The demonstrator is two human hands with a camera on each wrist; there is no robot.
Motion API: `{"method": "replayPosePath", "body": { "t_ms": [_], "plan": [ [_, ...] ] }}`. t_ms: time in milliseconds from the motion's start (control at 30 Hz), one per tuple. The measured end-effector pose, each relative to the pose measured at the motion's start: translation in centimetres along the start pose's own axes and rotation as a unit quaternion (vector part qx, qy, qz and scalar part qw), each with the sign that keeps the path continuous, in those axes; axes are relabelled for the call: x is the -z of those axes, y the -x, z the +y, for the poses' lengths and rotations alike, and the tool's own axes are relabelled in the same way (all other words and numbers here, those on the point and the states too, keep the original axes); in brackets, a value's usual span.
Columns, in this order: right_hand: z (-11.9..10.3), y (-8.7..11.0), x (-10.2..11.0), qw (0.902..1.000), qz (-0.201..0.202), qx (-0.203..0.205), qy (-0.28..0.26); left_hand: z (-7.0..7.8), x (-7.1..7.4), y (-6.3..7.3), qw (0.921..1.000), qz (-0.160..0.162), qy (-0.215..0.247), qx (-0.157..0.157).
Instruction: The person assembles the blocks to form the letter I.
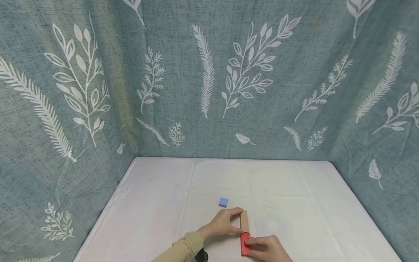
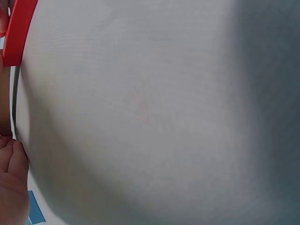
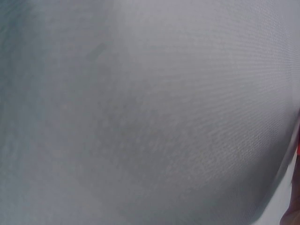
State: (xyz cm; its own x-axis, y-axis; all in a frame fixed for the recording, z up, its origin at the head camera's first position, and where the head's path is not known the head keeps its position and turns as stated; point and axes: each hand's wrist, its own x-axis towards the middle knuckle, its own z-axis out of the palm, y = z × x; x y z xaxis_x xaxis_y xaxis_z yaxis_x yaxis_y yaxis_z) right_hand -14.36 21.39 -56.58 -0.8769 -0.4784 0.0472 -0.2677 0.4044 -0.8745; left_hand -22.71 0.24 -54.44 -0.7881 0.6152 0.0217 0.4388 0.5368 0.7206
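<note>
A long tan block (image 1: 244,221) lies on the white-covered table, end to end with a red block (image 1: 245,251) nearer the person. My left hand (image 1: 222,222) spans the tan block lengthwise, fingertips at its far end and thumb where it meets the red one. With thumb and fingers, my right hand (image 1: 270,248) grips the red block at its right side. In the left wrist view, the red block (image 2: 22,33) and tan block (image 2: 4,103) form a line at the left edge. Only a sliver of the right hand (image 3: 293,206) enters the right wrist view.
A small blue block (image 1: 223,202) sits beyond the left hand, a little left of the tan block. The white cloth (image 1: 278,182) covers the table. Teal curtains (image 1: 183,72) with white leaf prints hang behind and along both sides.
</note>
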Motion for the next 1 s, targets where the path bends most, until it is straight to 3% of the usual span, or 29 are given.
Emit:
{"method": "replayPosePath", "body": {
  "t_ms": [1000],
  "plan": [
    [0.38, 0.07, -0.17, 0.9980, 0.016, 0.049, 0.036, 0.28, 0.43, 0.42, 0.9999, -0.016, -0.005, -0.003]
  ]
}}
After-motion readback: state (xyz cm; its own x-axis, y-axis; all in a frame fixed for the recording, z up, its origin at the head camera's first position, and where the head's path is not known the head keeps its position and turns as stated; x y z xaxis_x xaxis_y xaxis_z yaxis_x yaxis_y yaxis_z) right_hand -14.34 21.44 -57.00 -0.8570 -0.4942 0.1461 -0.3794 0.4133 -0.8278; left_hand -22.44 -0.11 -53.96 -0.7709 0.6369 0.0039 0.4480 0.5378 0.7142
